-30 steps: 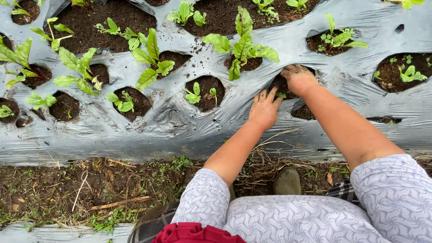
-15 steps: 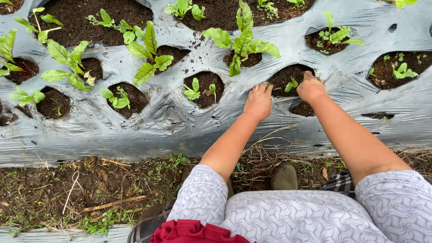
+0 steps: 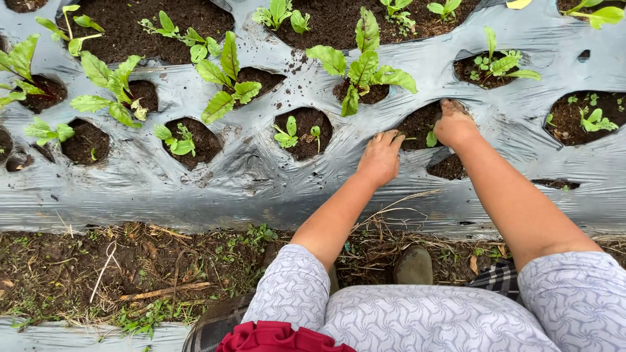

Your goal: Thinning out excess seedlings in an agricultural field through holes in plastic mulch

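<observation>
Pressing hands (image 3: 417, 140), soil hole (image 3: 417, 122), seedling (image 3: 431, 138)

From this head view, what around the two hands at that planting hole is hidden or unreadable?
- Right hand: its fingertips press into the soil of the planting hole, so whether they grip anything is hidden.
- Left hand: palm down on the plastic mulch sheet; what lies beneath it is covered.
- Small seedling between the hands: its base is too small to judge.
- Smaller hole: partly blocked by the right forearm.
</observation>
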